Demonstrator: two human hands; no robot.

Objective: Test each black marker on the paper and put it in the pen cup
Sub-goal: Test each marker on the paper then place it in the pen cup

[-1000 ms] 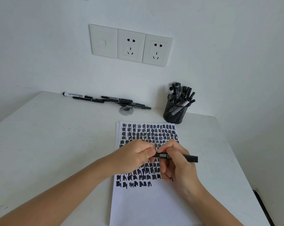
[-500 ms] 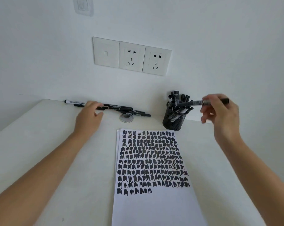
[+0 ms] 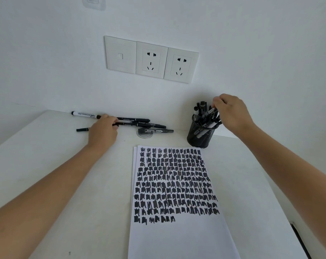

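Lowered since half a second ago: marker now slanted in pen cup among others, upper end pinched by right hand. Fingers of left hand curled on end of loose marker — well apart from cup. Between forearms — scribbled paper.

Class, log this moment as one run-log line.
right hand: at cup | left hand: on markers | paper: untouched

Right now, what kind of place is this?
Probably a desk in a corner of a home or office: a white table against the wall, wall sockets above it, and a mesh pen cup beside paper covered in marker scribbles.
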